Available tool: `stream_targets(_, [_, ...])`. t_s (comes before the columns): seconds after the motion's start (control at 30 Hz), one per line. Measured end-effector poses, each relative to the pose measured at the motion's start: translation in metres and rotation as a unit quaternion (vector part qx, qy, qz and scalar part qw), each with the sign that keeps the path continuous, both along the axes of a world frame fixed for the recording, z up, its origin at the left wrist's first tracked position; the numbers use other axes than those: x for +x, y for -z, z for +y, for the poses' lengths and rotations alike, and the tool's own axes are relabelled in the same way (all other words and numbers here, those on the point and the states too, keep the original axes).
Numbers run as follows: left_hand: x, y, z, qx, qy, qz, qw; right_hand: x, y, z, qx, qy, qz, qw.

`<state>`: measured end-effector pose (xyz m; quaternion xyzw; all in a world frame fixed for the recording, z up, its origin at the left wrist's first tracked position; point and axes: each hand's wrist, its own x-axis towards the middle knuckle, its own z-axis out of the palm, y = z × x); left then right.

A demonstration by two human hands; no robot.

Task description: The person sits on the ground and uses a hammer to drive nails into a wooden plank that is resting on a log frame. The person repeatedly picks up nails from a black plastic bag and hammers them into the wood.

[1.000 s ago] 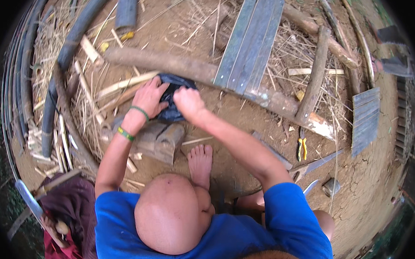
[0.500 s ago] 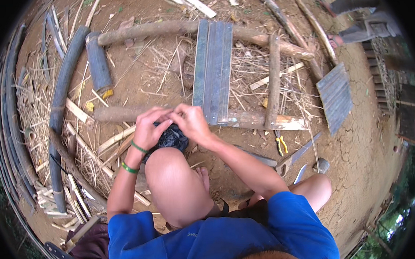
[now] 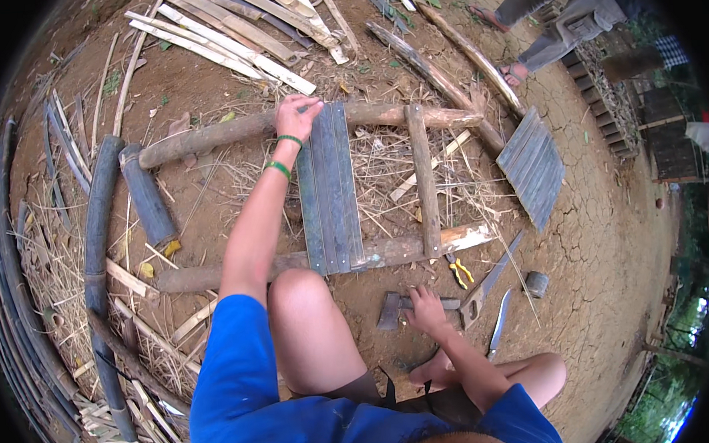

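Note:
My left hand point(image 3: 297, 116) is closed in a pinch at the far end of the dark bamboo slats point(image 3: 331, 199); whatever is between its fingertips is too small to make out. These slats lie side by side across two rough poles, a far pole point(image 3: 206, 139) and a near pole point(image 3: 388, 253). Lower down, my right hand point(image 3: 427, 308) lies over the handle of a hatchet point(image 3: 390, 311) on the dirt. Its fingers stretch across the handle and look open, not wrapped round it.
Pliers point(image 3: 460, 270), a handsaw point(image 3: 475, 302), a knife point(image 3: 500, 324) and a short dark cylinder point(image 3: 537, 284) lie to the right. A slatted panel point(image 3: 532, 168) leans on poles. Bamboo lengths point(image 3: 99, 235) and split strips point(image 3: 225, 48) surround the frame. Another person's legs point(image 3: 549, 35) stand far right.
My hands have parted from the black plastic bag, now out of sight. The left has moved to the slats' far end, the right down to the hatchet. The view has shifted too.

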<state>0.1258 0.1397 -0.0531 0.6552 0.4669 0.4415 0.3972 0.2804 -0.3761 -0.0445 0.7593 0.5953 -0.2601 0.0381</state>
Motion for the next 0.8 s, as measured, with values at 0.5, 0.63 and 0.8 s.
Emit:
stream_targets(0.5, [0.013, 0.050, 0.028, -0.013, 0.033, 0.113, 0.993, 0.032, -0.004, -0.024, -0.024, 0.019, 0.085, 0.996])
stream_targets(0.63, [0.010, 0.058, 0.030, 0.018, 0.008, 0.091, 0.996, 0.030, -0.097, 0.015, -0.032, 0.142, 0.206, 0.968])
stream_targets(0.8, [0.011, 0.062, 0.031, 0.073, 0.023, 0.094, 0.993, 0.022, -0.167, 0.115, -0.039, 0.315, 0.478, 0.819])
